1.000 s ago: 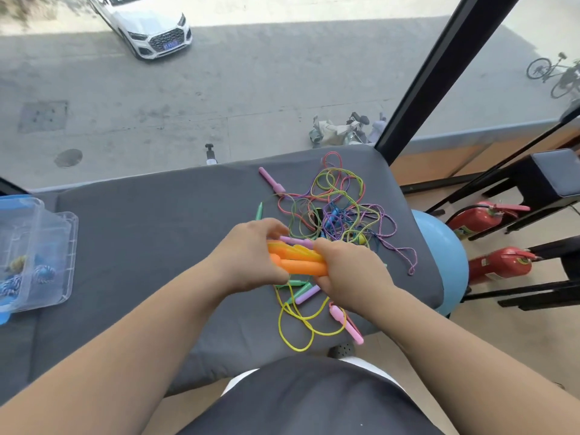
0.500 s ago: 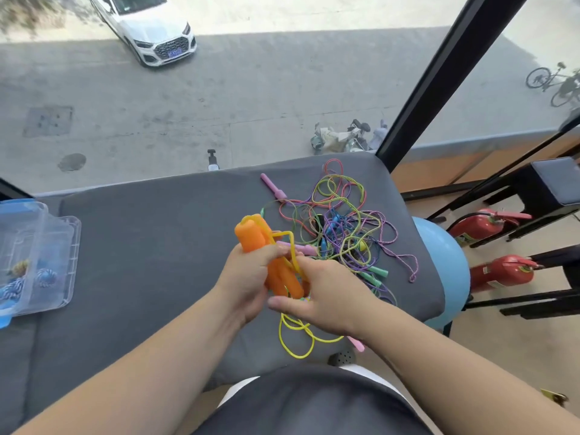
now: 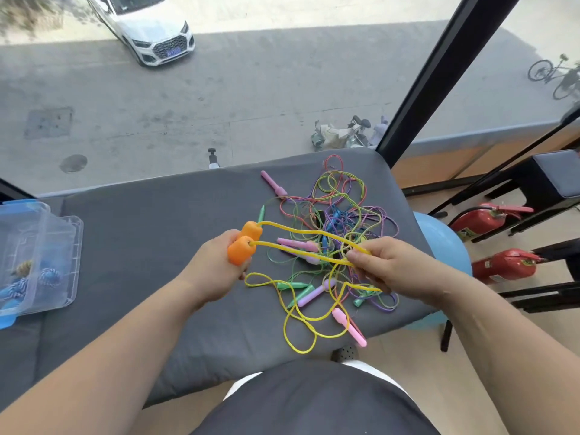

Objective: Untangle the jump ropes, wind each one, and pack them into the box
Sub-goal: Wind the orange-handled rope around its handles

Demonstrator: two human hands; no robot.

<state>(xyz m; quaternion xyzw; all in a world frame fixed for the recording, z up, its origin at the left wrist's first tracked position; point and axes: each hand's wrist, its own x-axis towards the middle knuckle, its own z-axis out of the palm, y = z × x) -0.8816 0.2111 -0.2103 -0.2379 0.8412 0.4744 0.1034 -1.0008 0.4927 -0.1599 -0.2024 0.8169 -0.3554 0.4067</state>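
Left hand (image 3: pixel 213 274) gripped both orange handles (image 3: pixel 244 246) together, above grey cushion (image 3: pixel 157 233) | right hand (image 3: pixel 386 268) pinched yellow rope (image 3: pixel 301 233), two strands running between the hands | slack trailed into tangle (image 3: pixel 339 215), apparently caught there | clear box (image 3: pixel 40 255) at cushion's left end, well apart.

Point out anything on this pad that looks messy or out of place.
The jump ropes lie in one knotted, multicolour heap on the right side of the grey pad. Loops of the yellow rope and a pink handle reach its near edge and could slip off.
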